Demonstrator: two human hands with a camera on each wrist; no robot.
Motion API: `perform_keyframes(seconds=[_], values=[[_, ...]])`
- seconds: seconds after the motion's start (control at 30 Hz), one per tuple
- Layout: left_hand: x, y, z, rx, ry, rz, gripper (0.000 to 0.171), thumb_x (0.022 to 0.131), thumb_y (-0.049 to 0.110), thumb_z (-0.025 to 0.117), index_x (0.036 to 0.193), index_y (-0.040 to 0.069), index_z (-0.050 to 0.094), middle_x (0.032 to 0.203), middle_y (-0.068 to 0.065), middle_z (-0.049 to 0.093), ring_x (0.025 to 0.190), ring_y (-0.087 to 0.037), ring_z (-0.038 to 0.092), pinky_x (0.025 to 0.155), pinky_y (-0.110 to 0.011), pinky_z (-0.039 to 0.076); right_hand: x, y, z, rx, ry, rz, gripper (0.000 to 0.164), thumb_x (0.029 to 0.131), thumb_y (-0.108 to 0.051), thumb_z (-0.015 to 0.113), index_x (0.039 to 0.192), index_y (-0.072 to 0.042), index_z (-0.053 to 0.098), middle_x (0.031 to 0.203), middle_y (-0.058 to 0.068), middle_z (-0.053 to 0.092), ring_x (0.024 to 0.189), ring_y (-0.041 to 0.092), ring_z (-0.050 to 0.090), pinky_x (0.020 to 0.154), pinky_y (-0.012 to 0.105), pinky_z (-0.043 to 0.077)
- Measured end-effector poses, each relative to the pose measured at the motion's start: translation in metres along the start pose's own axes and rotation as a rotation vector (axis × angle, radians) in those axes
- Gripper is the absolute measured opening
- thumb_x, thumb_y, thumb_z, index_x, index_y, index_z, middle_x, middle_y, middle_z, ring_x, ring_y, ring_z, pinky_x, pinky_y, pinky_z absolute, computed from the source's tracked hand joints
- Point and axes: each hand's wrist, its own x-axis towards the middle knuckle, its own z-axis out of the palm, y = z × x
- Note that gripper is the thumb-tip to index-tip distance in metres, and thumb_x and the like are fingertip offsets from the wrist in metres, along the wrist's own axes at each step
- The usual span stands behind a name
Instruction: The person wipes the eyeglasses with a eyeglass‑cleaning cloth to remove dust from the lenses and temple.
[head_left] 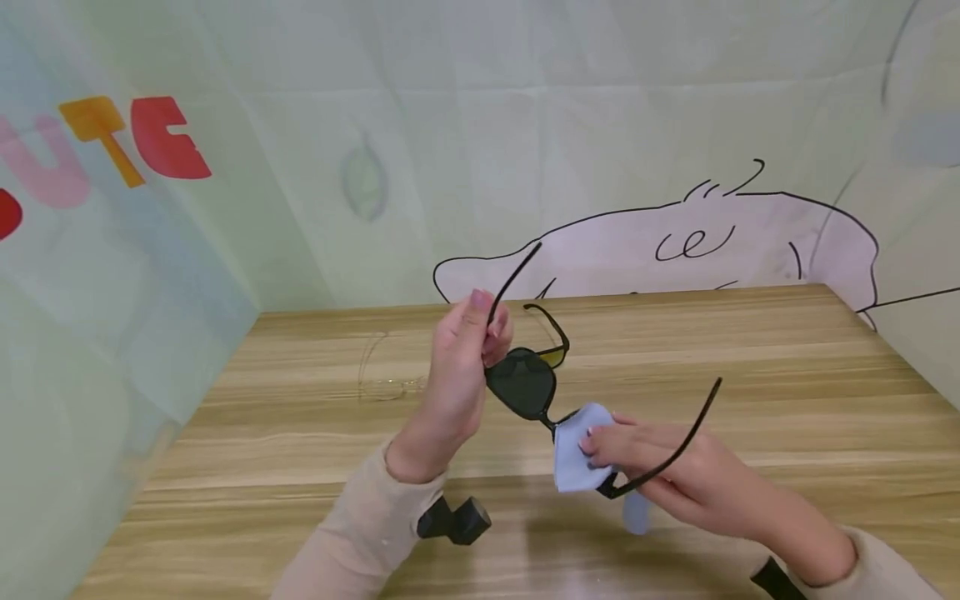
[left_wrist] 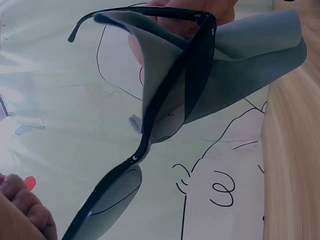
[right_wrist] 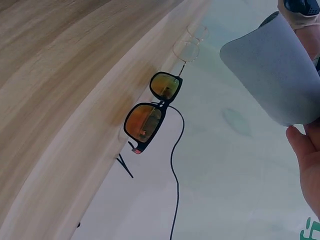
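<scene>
The head camera looks forward and down over the wood-grain tabletop (head_left: 300, 450); the left-wrist camera, turned sideways, faces black-framed sunglasses (left_wrist: 159, 100) close up. The right-wrist camera, tabletop at 10 o'clock, shares amber-lensed sunglasses (right_wrist: 145, 122) with the head's.

I see black sunglasses (head_left: 527, 390) in smooth, glossy-looking plastic, a matt fabric cloth (head_left: 579, 454), a wood-grained surface (head_left: 300, 433), and thin-rimmed glasses (right_wrist: 186, 51) that look metal.

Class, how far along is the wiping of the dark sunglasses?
Done: the dark sunglasses are unfolded, held by the left hand. In hand: the right hand pinches a cloth against one lens. Left, probably: finishing that lens. Whether the other lens, the yellow-lensed pair or the wire glasses on the table were wiped, I cannot tell.
</scene>
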Motion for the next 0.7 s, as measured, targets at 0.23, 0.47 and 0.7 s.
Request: perform_keyframes(seconds=[0.23, 0.47, 0.7], values=[[-0.003, -0.006, 0.007, 0.044, -0.020, -0.010, 0.038, 0.103, 0.030, 0.034, 0.071, 0.010, 0.039, 0.062, 0.001, 0.027, 0.055, -0.013, 0.024, 0.054, -0.022, 0.019, 0.003, 0.004, 0.005, 0.034, -0.007, 0.016, 0.024, 0.099, -0.011, 0.043, 0.113, -0.004, 0.062, 0.108, 0.007, 0.065, 0.095, 0.015, 0.063, 0.096, 0.027, 0.041], [0.000, -0.007, 0.007, 0.036, 0.044, -0.062, 0.037, 0.104, 0.019, 0.030, 0.069, 0.011, 0.039, 0.060, 0.001, 0.028, 0.054, -0.012, 0.024, 0.054, -0.022, 0.018, 0.003, 0.008, 0.003, 0.102, -0.052, -0.002, 0.018, 0.098, -0.012, 0.048, 0.106, -0.006, 0.064, 0.108, 0.007, 0.066, 0.098, 0.020, 0.064, 0.096, 0.029, 0.042], [0.004, -0.005, -0.005, 0.012, 0.099, -0.057, 0.038, 0.103, 0.020, 0.031, 0.067, 0.013, 0.039, 0.060, 0.002, 0.028, 0.054, -0.012, 0.024, 0.054, -0.023, 0.018, -0.003, 0.010, 0.002, 0.185, -0.128, 0.006, 0.023, 0.098, -0.006, 0.041, 0.103, -0.006, 0.064, 0.108, 0.008, 0.066, 0.103, 0.020, 0.062, 0.102, 0.028, 0.036]])
